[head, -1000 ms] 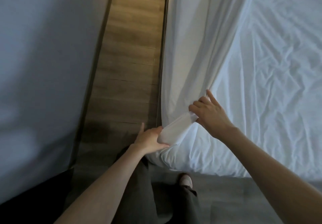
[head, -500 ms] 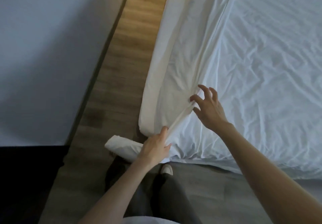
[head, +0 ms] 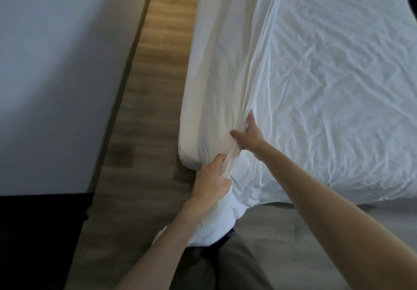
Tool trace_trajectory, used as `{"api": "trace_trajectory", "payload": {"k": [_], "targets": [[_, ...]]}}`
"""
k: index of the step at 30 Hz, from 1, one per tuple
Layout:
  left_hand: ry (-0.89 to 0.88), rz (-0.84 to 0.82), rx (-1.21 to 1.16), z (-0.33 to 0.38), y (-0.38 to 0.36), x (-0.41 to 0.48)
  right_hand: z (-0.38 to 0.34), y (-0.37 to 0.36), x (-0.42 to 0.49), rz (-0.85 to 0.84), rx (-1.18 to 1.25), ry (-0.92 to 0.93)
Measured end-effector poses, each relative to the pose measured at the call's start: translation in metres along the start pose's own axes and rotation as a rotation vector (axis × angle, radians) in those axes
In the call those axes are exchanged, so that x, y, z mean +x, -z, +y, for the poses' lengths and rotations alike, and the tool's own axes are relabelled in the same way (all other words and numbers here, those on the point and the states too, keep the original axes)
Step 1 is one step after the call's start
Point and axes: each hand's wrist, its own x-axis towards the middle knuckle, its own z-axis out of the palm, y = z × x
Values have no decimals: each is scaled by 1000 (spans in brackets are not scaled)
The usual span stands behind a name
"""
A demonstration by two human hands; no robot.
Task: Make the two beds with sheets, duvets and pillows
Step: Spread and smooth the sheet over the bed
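At the bottom centre of the frame are the person's grey trousers (head: pixel 237 265), and a loose white bunch of the sheet (head: pixel 327 86) hangs just above them. The left hand (head: pixel 211 177), a little below the middle of the frame, has its fingers (head: pixel 217 161) clamped round a gathered rope of that sheet at the near left corner of the bed (head: pixel 361 186). The cloth runs taut from this grip up to the right hand (head: pixel 250 138), just beyond it. There the thumb and forefinger are spread apart and lie on the sheet on top of the corner, with folds fanning out from between them. Its other fingers are hidden.

The sheet covers the bed across the right and upper right, creased all over. Its left edge hangs down the mattress side (head: pixel 189 113). A strip of wooden floor (head: pixel 146 86) runs up the centre left. A pale wall (head: pixel 56 53) fills the upper left, and a dark shape (head: pixel 33 233) sits at lower left.
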Motion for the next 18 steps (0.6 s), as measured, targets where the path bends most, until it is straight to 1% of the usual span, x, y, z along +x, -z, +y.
{"api": "trace_trajectory", "payload": {"k": [2, 7, 10, 14, 18], "targets": [[10, -17, -21, 0, -4, -1, 1, -2, -4, 33, -111, 105], [-14, -59, 17, 19, -28, -9, 7, 26, -18, 86, -126, 191], [36, -100, -35, 41, -47, -9, 19, 56, -27, 109, -151, 205], [119, -225, -132, 72, -75, -11, 36, 100, -36, 118, -158, 220], [137, -243, -143, 120, -113, -14, 52, 158, -51, 95, -170, 282]]}}
